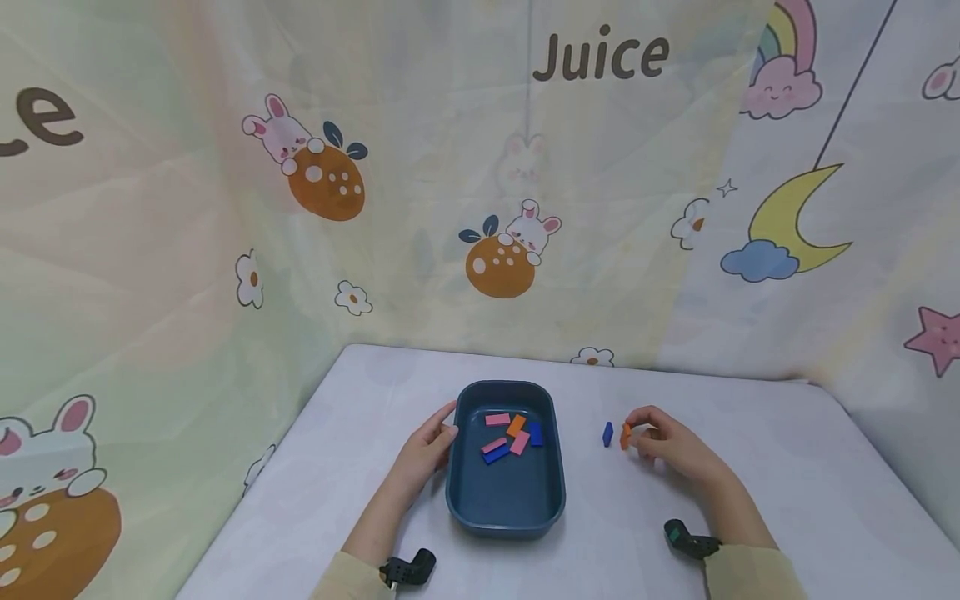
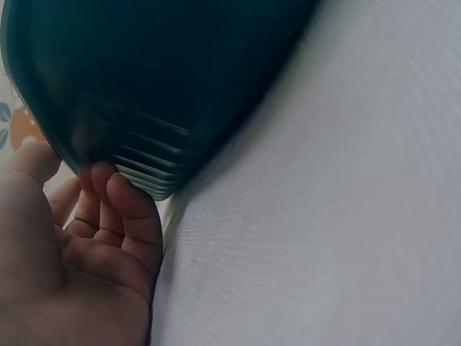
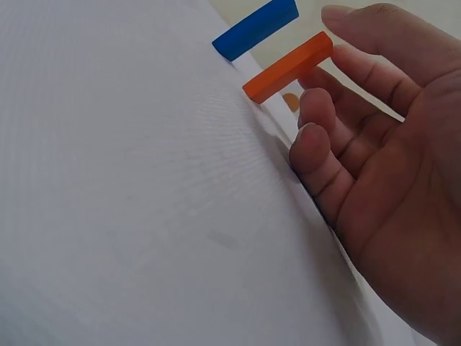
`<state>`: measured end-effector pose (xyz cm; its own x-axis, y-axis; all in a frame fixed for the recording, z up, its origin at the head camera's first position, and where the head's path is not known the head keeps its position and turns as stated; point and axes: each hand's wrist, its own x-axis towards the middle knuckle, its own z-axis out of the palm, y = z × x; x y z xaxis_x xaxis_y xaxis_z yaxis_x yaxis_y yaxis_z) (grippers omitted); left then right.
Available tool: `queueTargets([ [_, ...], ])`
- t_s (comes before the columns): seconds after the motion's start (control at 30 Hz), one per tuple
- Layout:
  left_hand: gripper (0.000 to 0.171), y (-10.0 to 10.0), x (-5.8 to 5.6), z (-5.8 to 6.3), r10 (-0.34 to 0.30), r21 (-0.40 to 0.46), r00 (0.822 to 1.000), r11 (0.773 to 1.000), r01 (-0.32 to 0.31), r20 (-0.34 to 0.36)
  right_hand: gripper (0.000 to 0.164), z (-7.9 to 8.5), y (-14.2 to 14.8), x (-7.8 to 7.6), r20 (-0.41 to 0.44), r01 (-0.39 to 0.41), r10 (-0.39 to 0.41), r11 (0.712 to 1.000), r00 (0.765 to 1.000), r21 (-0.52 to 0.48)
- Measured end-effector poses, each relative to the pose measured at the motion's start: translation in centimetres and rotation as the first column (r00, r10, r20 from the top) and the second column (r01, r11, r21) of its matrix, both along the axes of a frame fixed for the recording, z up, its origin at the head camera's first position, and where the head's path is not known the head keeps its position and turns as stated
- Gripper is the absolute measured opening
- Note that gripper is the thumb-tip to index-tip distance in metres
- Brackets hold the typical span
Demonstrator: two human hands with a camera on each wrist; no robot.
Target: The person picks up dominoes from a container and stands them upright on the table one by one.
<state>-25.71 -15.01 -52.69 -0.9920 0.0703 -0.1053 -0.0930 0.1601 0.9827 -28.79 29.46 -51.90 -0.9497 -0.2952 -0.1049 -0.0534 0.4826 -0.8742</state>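
My left hand [image 1: 426,450] grips the tray [image 1: 506,497] at its left side; a tug could slide it, loose pieces [image 1: 520,442] and all. Right of it, the blue block [image 1: 608,434] and orange block [image 1: 626,437] stand upright, close together; a nudge from my right hand [image 1: 675,446] could topple both. Its fingers bend narrowly around the orange one, but whether they pinch it, I can't tell.

Smooth, plastic-looking tray [image 1: 504,504]; smooth, matt blocks [image 3: 288,68]; matt cloth backdrop [image 1: 427,108].
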Motion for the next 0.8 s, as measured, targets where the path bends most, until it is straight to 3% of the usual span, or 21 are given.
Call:
queueTargets([
  [0.2, 0.049, 0.0, 0.0, -0.2, 0.0, 0.012, 1.0, 1.0, 0.0, 0.0, 0.038, 1.1, -0.2, 0.3, -0.049, 0.031, -0.029, 0.999, 0.998, 0.031],
  [0.37, 0.048, -0.1, 0.0, -0.3, -0.003, 0.015, 1.0, 1.0, 0.003, -0.005, 0.038, 3.1, -1.1, 0.1, -0.125, 0.02, -0.018, 1.0, 0.992, 0.017],
  [0.53, 0.048, -0.2, -0.2, -0.3, -0.013, 0.007, 1.0, 1.0, 0.013, -0.025, 0.038, 6.0, -3.2, -0.8, -0.187, -0.045, 0.051, 0.998, 0.981, 0.039],
  [0.8, 0.047, -0.1, -0.1, 0.0, -0.017, 0.011, 1.0, 1.0, 0.017, -0.02, 0.039, 9.5, -7.6, -2.6, -0.164, -0.194, 0.199, 0.98, 0.966, 0.044],
])
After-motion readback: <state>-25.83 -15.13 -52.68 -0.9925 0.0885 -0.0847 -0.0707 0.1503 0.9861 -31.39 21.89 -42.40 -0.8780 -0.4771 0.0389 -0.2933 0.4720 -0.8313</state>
